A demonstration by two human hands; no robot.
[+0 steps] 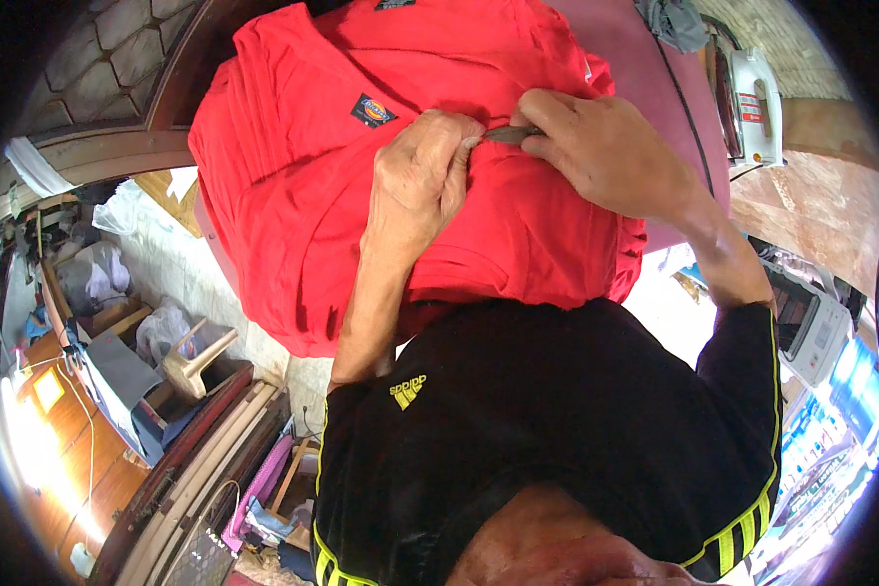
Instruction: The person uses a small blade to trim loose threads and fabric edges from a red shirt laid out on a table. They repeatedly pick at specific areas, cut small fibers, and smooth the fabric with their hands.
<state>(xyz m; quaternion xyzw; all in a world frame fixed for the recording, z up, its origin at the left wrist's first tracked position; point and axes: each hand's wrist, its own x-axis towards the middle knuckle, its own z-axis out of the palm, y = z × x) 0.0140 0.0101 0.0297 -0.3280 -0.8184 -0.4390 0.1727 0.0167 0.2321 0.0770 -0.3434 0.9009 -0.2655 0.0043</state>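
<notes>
A pile of red garments lies in front of me, with a small dark label sewn on the top one. My left hand is closed in a pinch on the red cloth just right of that label. In my right hand is a small dark pair of thread snips, its pointed end meeting the fingertips of my left hand. Fingers hide most of the snips' handle. Whatever thread may be at the tip is too small to make out.
Under the garments is a pink-covered table, with a dark cord running over it. A white iron stands at the far right, near a grey cloth. On the left are plastic bags, a wooden stool and stacked boards.
</notes>
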